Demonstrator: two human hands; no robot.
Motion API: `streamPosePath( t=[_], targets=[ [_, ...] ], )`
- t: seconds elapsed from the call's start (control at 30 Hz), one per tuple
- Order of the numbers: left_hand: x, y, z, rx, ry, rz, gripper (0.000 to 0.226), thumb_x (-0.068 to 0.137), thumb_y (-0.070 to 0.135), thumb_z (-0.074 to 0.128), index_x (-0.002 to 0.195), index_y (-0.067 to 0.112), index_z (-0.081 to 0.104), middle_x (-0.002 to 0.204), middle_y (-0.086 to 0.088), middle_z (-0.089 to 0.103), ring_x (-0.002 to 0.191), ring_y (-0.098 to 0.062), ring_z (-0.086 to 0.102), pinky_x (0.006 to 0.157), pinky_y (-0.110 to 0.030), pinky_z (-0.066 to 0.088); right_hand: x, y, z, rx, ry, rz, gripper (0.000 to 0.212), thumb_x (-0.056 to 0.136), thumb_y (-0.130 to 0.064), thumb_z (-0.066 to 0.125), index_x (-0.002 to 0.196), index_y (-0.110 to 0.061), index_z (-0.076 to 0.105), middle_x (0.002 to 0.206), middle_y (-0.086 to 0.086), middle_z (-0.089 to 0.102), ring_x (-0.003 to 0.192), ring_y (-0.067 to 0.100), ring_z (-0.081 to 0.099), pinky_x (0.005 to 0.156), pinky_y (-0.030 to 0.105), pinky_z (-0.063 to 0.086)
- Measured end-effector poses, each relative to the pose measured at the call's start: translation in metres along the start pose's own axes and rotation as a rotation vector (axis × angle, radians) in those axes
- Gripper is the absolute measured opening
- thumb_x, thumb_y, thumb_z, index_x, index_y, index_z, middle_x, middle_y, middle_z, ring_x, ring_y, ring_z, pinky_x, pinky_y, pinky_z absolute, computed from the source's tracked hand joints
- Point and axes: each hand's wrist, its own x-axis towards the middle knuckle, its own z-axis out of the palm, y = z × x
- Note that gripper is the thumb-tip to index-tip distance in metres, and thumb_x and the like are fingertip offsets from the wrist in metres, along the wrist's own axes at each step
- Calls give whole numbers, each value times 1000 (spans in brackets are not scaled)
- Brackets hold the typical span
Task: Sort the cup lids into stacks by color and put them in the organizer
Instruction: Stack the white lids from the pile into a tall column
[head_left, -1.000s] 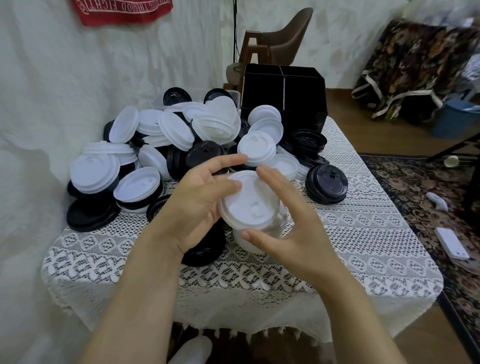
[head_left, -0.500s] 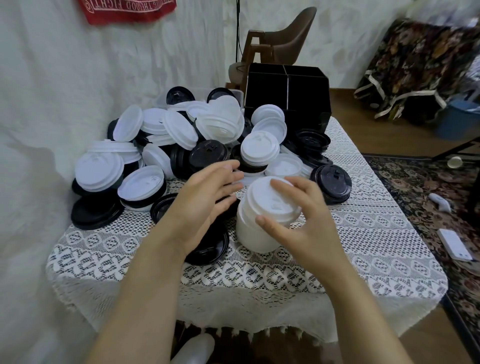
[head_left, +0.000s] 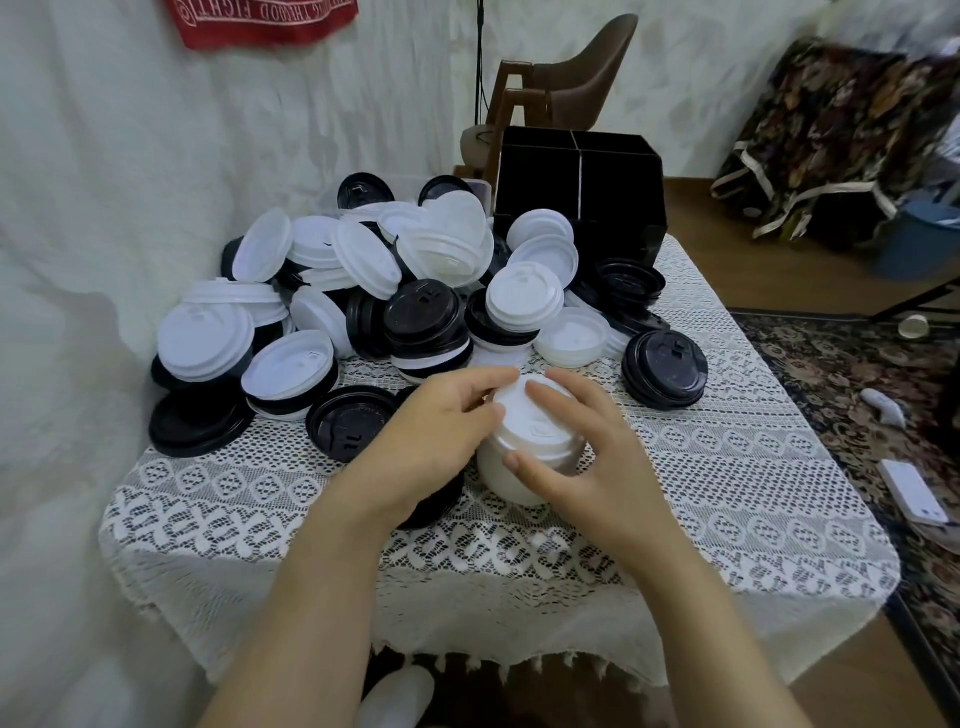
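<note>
A stack of white lids (head_left: 524, 441) stands upright on the lace tablecloth (head_left: 727, 467) in front of me. My left hand (head_left: 436, 441) holds its left side, fingers curled along the top rim. My right hand (head_left: 582, 457) grips its right side, thumb on the front wall and fingers over the top lid. Behind it lies a big mixed pile of white lids (head_left: 447, 244) and black lids (head_left: 421, 317). The black organizer (head_left: 576, 182), with its divided compartments, stands at the table's far edge.
A short stack of black lids (head_left: 665, 364) sits to the right of the pile. Upturned black lids (head_left: 353, 426) lie to the left of my hands. A white sheet hangs along the left; a chair (head_left: 571, 78) stands behind the table.
The white stack was set down from a tilted hold onto the tablecloth. My left hand, briefly off it half a second ago, has closed on its left side again.
</note>
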Motion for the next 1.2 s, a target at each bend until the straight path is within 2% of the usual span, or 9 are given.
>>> streamPosePath(
  t=[0.17, 0.33, 0.47, 0.7, 0.83, 0.93, 1.0, 1.1, 1.2],
  targets=[
    [-1, -2, -1, 68, -34, 17, 45, 97, 2, 49, 139, 18, 50, 138, 8, 53, 126, -2, 47, 112, -26, 34, -2, 2, -3, 99, -54, -7, 54, 80, -45, 67, 131, -34, 55, 145, -22, 37, 128, -16, 32, 96, 0, 30],
    [-1, -11, -1, 165, -89, 51, 66, 88, -1, 63, 146, 19, 38, 146, 10, 42, 136, -5, 38, 117, -35, 28, -2, 3, -5, 64, -72, -4, 53, 77, -55, 64, 128, -47, 50, 145, -28, 34, 132, -16, 28, 104, 8, 30],
    [2, -15, 1, 303, -73, 84, 70, 88, 3, 64, 148, 21, 34, 154, 10, 31, 142, -4, 26, 120, -35, 22, -2, 2, -6, 71, -79, -2, 55, 77, -57, 67, 128, -46, 50, 145, -26, 35, 132, -16, 28, 103, 3, 29],
    [-1, -9, 4, 480, -74, 76, 67, 93, 7, 59, 150, 24, 29, 157, 12, 24, 144, -4, 20, 121, -32, 17, -2, 1, -5, 94, -94, 14, 60, 73, -52, 66, 131, -39, 53, 144, -26, 35, 129, -19, 28, 96, -2, 30],
    [-9, 1, 8, 643, -54, 97, 64, 97, 11, 52, 152, 25, 24, 159, 12, 19, 145, -5, 16, 113, -16, 8, -2, 4, -7, 109, -113, 14, 55, 79, -41, 72, 130, -42, 52, 144, -30, 32, 126, -23, 28, 94, -2, 31],
    [-17, 5, 16, 758, -25, 94, 64, 99, 11, 47, 154, 23, 16, 162, 8, 9, 146, -10, 15, 114, -21, 13, -3, 9, -8, 29, -183, -1, 74, 75, -19, 81, 134, -43, 44, 145, -35, 22, 124, -27, 22, 92, -5, 28],
    [-20, 4, 22, 790, -12, 73, 67, 99, 7, 43, 154, 23, 9, 162, 9, -2, 146, -15, 18, 113, -25, 20, -4, 10, -4, -71, -179, -38, 84, 70, -18, 84, 133, -48, 38, 147, -32, 17, 123, -29, 20, 94, 0, 30],
    [-21, 3, 26, 782, -14, 63, 69, 98, 3, 39, 154, 26, 6, 161, 12, -9, 144, -17, 25, 109, -28, 28, -3, 11, 1, -135, -102, -103, 87, 67, -15, 82, 127, -54, 33, 147, -27, 20, 120, -28, 24, 95, 8, 33],
    [-21, 2, 27, 748, -10, 105, 63, 101, 8, 37, 154, 26, 10, 161, 14, -7, 144, -15, 24, 109, -25, 27, -1, 14, 1, -107, -55, -136, 85, 66, -10, 83, 127, -47, 37, 144, -20, 25, 121, -26, 27, 93, 1, 32]
  ],
)
